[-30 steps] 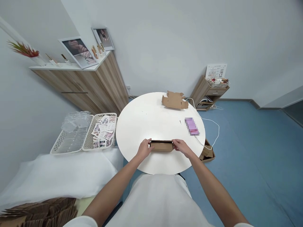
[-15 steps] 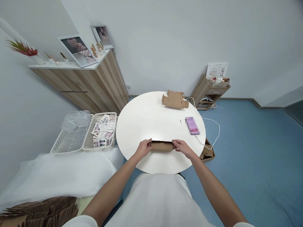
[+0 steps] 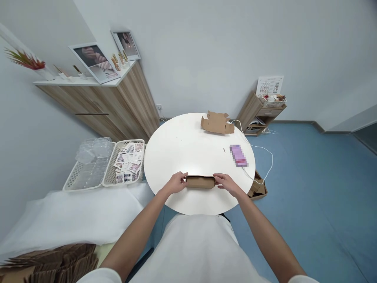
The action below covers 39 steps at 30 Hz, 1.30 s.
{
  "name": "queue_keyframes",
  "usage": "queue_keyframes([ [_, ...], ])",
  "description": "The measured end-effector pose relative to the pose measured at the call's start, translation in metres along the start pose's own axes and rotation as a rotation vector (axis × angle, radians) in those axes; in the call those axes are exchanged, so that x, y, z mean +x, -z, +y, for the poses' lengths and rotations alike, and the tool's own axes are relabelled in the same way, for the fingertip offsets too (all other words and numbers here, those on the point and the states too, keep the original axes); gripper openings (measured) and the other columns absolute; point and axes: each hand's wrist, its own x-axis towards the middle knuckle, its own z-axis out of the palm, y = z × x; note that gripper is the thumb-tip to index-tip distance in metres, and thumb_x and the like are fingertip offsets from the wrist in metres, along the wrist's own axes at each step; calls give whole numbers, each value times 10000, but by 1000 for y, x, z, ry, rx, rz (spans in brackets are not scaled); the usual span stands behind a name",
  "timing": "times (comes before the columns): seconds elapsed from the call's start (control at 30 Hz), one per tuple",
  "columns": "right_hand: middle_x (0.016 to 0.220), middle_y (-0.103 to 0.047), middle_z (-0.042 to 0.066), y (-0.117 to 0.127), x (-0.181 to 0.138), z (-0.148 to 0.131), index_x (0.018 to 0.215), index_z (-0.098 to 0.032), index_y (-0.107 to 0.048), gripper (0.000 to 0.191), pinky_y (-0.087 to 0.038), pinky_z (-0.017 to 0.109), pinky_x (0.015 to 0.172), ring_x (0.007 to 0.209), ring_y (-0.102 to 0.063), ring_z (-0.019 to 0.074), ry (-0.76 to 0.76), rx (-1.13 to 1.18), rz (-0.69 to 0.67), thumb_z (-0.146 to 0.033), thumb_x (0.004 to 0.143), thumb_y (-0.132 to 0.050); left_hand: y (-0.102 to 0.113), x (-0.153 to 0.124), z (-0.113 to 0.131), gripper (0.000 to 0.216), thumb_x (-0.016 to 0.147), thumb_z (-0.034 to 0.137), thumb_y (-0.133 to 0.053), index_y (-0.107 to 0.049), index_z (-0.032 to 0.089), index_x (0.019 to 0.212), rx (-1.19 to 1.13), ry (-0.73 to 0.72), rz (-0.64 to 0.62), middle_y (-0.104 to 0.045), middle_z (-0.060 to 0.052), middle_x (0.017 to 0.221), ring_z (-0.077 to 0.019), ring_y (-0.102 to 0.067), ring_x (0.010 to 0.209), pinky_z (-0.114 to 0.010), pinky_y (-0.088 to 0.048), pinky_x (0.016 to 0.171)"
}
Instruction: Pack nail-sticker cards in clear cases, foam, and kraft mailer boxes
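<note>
Near the front of a round white table (image 3: 176, 157), a small brown cardboard box (image 3: 200, 182) is held between my two hands, its long side facing me. My left hand (image 3: 177, 182) grips the box's left end, fingers closed at the upper corner. At the opposite end, my right hand (image 3: 226, 184) pinches the right corner with thumb and fingers. A dark gap runs along the box's top edge. Farther back on the table lies an unfolded cardboard box blank (image 3: 218, 123) with its flaps raised.
A blurred purple phone-shaped item (image 3: 238, 155) with a white cable (image 3: 265, 149) lies on the table's right. Left are a basket of printed cards (image 3: 126, 163) and a basket of clear plastic cases (image 3: 91, 173). Flat brown cardboard (image 3: 59, 263) is stacked at lower left. A cardboard carton (image 3: 259, 188) stands on the floor.
My left hand has shifted very slightly at the box's left end. The box stays between both hands, and the view has moved a little.
</note>
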Motion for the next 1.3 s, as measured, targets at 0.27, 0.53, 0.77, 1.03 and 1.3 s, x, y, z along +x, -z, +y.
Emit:
queue_keyframes([
  [0.27,1051,-550,56,2,-2,3,1081,-259,-545,389,-466,310,742,895,-557,165,-34,27,-52,-363,708,-576,-3,-6,11,437,742,482,-460,-580,224,1075,-237,182,38,-564,-55,1017,-150,-552,753,-257,-425,658],
  [0.53,1015,-529,53,1,-1,19,1100,-263,-511,438,-470,303,712,850,-567,155,-35,28,-34,-282,674,-610,-9,-8,1,559,647,390,-611,-505,184,1156,-491,327,2,-545,-79,1005,-131,-547,762,-237,-437,625],
  [0.77,977,-530,42,-11,-2,20,1011,-234,-533,373,-464,266,649,752,-566,118,19,-27,42,-226,643,-593,-20,-7,-5,441,631,287,-615,-561,182,1055,-422,311,94,-592,-60,917,-130,-564,721,-229,-441,601],
  [1.03,970,-530,17,-26,-5,29,957,-225,-513,367,-449,260,623,720,-575,121,195,-110,266,-155,597,-509,-32,-11,3,375,636,148,-553,-531,202,1006,-278,172,183,-579,-24,890,-98,-572,637,-224,-469,583],
  [1.3,952,-552,46,-46,-6,65,866,-200,-498,236,-445,298,749,869,-579,181,173,-57,447,-327,669,-516,-71,-27,-2,226,703,211,-520,-472,191,923,-308,159,198,-567,-30,880,-127,-593,754,-256,-470,677],
])
